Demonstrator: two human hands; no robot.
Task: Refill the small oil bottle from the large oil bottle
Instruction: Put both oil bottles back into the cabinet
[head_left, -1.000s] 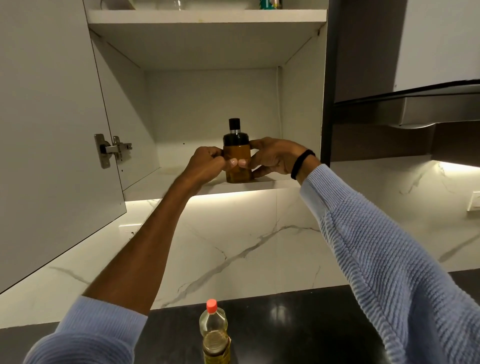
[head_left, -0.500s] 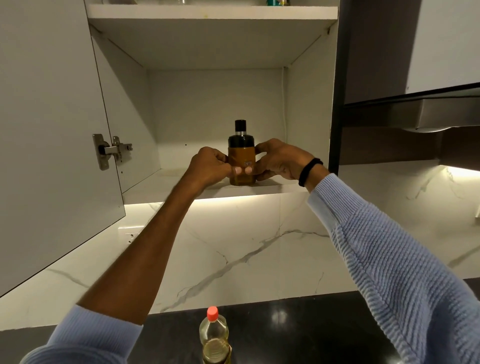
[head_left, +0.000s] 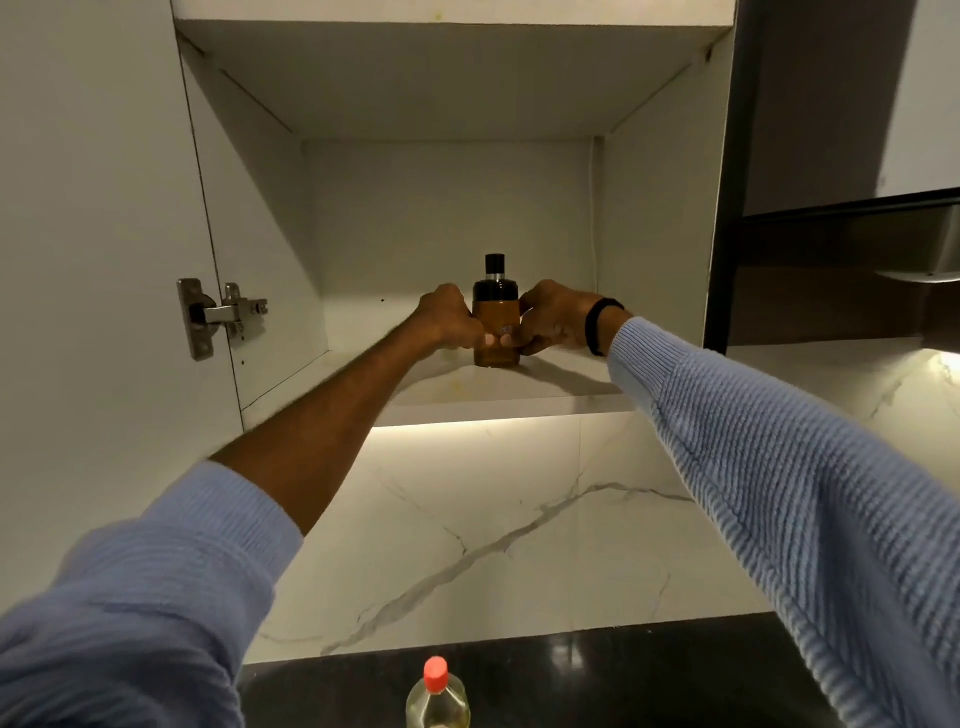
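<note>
The small oil bottle (head_left: 496, 317), amber with a dark shoulder and a black cap, stands upright on the lower shelf (head_left: 498, 400) of an open wall cabinet. My left hand (head_left: 448, 323) grips its left side and my right hand (head_left: 555, 318) grips its right side, thumbs meeting on the front of the bottle. The large oil bottle (head_left: 437, 696), clear with pale yellow oil and a red cap, stands on the black counter at the bottom edge, only its top showing.
The cabinet door (head_left: 98, 260) hangs open at left with a metal hinge (head_left: 218, 317). A marble backsplash (head_left: 493, 540) runs below the shelf. A dark range hood (head_left: 883, 249) juts out at right. The black counter (head_left: 623, 675) lies below.
Both hands have pushed the small bottle a little deeper onto the shelf, where it now rests. The view has tilted upward slightly.
</note>
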